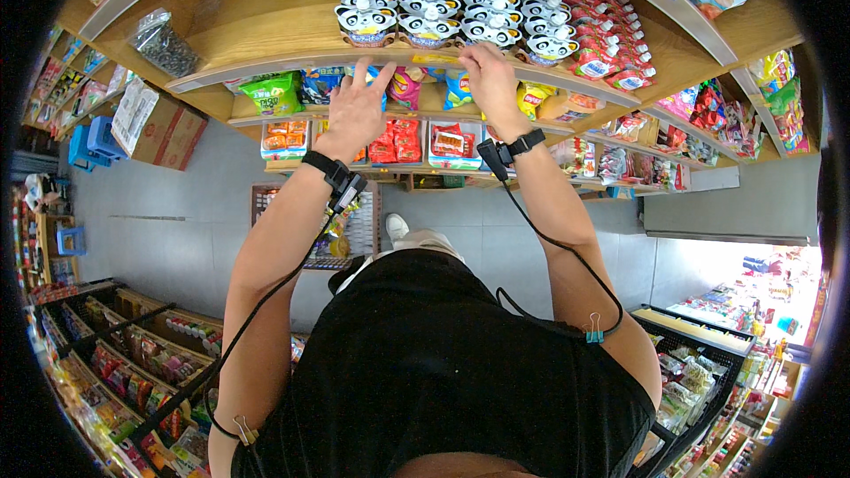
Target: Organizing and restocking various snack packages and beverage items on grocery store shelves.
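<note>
My left hand (356,107) is at the front lip of a wooden shelf (259,20), fingers spread and holding nothing. My right hand (493,83) bends over the same lip, its fingertips by the right end of a yellow label strip (435,60); whether they pinch it is unclear. Behind the lip stand several rows of panda-faced spout pouches (430,26), white and black. Red spout pouches (597,60) fill the rows to their right. Bagged snacks, including a green bag (272,93) and a pink bag (405,86), sit on the tier below my hands.
A clear bag of dark pieces (165,43) lies at the shelf's left end. Lower down are trays of red packets (395,141). A brown crate (375,212) with snack bags stands on the floor beside my foot. Cartons (156,126) and blue stools (99,139) are at left; black racks (133,358) stand behind.
</note>
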`<action>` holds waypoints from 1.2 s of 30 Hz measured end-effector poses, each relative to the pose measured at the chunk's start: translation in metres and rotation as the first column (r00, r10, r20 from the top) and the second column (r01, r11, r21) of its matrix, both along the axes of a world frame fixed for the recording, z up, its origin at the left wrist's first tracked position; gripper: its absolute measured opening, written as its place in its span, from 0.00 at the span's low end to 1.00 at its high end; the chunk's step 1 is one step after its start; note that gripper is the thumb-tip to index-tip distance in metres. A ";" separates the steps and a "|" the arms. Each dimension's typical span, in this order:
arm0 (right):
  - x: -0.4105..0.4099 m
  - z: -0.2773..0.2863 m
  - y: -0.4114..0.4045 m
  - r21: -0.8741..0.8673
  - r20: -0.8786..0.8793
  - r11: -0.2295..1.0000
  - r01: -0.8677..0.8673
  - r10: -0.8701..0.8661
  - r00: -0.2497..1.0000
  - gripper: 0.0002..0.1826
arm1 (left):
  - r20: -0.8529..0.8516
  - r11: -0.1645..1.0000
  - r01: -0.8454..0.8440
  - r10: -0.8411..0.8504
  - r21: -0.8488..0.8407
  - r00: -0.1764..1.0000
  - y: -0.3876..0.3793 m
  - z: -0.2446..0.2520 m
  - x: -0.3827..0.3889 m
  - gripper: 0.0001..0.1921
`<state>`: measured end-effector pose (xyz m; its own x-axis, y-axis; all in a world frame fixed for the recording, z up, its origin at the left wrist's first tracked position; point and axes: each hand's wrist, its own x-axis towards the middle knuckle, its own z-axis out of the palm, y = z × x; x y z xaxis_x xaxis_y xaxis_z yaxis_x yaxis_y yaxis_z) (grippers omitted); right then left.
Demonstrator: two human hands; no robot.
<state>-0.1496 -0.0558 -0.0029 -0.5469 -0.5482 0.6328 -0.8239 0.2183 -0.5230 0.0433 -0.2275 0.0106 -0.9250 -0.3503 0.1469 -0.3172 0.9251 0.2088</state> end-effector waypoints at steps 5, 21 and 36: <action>-0.007 0.010 0.010 0.088 -0.005 0.996 0.000 0.000 1.000 0.04 | -0.007 1.000 0.011 -0.011 0.002 1.000 0.001 0.000 0.000 0.42; -0.038 0.004 0.067 0.070 -0.053 0.994 0.089 -0.085 0.995 0.04 | -0.016 0.999 0.032 -0.032 0.002 0.999 0.001 0.002 0.000 0.42; -0.044 0.016 0.091 0.131 0.008 0.978 0.162 -0.165 0.986 0.04 | -0.083 0.999 0.041 -0.042 -0.017 0.996 -0.005 -0.009 -0.003 0.44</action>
